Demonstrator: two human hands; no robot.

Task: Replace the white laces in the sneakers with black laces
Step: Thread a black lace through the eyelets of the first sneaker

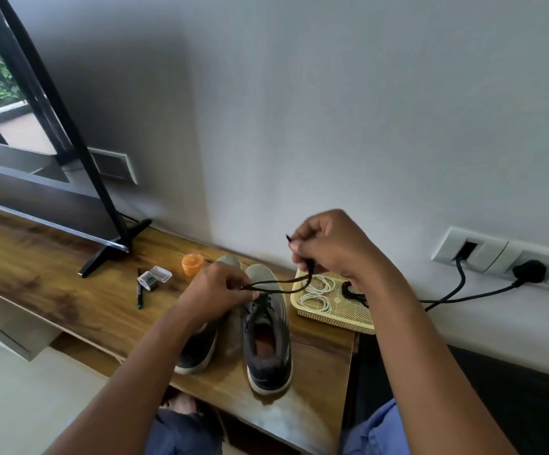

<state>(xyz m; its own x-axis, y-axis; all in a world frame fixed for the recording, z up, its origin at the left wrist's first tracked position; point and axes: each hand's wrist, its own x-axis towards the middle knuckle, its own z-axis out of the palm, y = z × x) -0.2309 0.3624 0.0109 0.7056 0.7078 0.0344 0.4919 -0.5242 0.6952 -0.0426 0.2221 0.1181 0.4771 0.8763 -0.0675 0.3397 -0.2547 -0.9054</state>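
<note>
Two grey sneakers stand side by side on the wooden shelf, toes toward the wall. The right sneaker has a black lace threaded through its eyelets. My left hand pinches one part of that lace just above the shoe's tongue. My right hand is raised higher and to the right, shut on the lace's other end, whose tip sticks out above the fingers. The left sneaker is largely hidden under my left arm. In the yellow tray lie coiled white laces and another black lace.
An orange lidded jar, a small clear box and a pen lie left of the shoes. A TV on a black stand fills the left. A wall socket with a black plug and cable sits right.
</note>
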